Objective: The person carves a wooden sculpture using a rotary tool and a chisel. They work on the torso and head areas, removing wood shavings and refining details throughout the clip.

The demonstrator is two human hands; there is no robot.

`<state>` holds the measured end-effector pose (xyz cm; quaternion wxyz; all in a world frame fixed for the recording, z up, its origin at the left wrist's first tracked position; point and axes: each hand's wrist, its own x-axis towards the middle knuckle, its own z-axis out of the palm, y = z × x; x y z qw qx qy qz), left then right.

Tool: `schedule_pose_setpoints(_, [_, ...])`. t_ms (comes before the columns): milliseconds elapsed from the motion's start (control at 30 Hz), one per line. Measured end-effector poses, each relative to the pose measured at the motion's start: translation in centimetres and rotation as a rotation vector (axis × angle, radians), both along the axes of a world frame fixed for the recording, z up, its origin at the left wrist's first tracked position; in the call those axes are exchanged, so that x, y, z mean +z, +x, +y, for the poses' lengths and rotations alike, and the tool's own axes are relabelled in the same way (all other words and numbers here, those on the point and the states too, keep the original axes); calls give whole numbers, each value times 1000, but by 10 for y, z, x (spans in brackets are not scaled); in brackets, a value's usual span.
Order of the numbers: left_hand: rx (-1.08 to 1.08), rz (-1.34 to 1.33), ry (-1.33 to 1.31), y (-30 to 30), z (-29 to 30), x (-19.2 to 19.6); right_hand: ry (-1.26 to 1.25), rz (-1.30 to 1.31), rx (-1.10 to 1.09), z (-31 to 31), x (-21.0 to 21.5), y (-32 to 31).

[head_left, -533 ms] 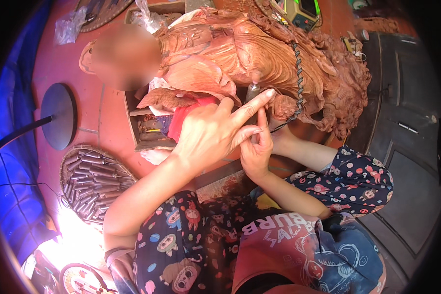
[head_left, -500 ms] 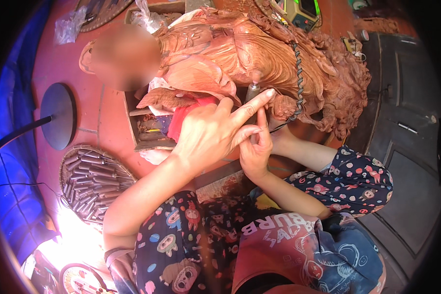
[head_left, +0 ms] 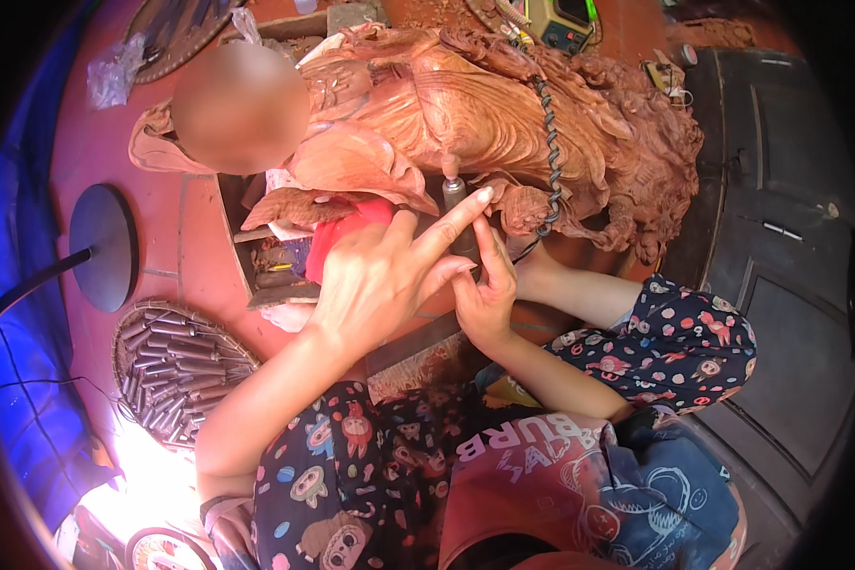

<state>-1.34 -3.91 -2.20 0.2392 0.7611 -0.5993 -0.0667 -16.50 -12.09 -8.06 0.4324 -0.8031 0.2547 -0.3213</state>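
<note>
Left hand (head_left: 375, 280) spread wide at centre, index finger stretched toward 1 o'clock, its tip laid against the metal head of the grinder (head_left: 453, 190). Palm resting over the lower folds of the carving (head_left: 503, 123), holding nothing closed in its fingers. Right hand (head_left: 489, 294) just beside it at 3 o'clock, fingers wrapped narrow around the dark body of the grinder, thumb up along the shaft. Grinder upright between both hands, tip touching the wood just above centre, under a sweep of carved drapery. A coiled cable (head_left: 548, 142) running up over the carving toward 12 o'clock.

Carving large, reddish-brown, lying across the upper half from 10 to 2 o'clock, deeply cut with flowing ridges. Beneath it at 9 o'clock of the hands, a small wooden box (head_left: 266, 261) of odds and ends, with something red beside it. Round tray (head_left: 176, 366) of metal chisels at 8 o'clock on the red floor. Dark round base (head_left: 104, 247) with a black rod at 9 o'clock. Blue sheet (head_left: 14, 285) along the left rim. Dark door (head_left: 779, 237) at 3 o'clock. Patterned trousers (head_left: 674, 347) and knees filling the lower edge.
</note>
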Motion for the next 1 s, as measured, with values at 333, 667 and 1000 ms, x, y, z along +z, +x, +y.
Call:
schedule_pose_setpoints(333, [-5,-3,18,2,-3,0,38,-78,-59,6,-1,10])
schedule_pose_setpoints(667, [9,80,43,-1,5,1,-100,122,104,-15,40,-5])
schedule_pose_setpoints(1000, [28,103,22,1,4,7,155,181,110,-7,68,0])
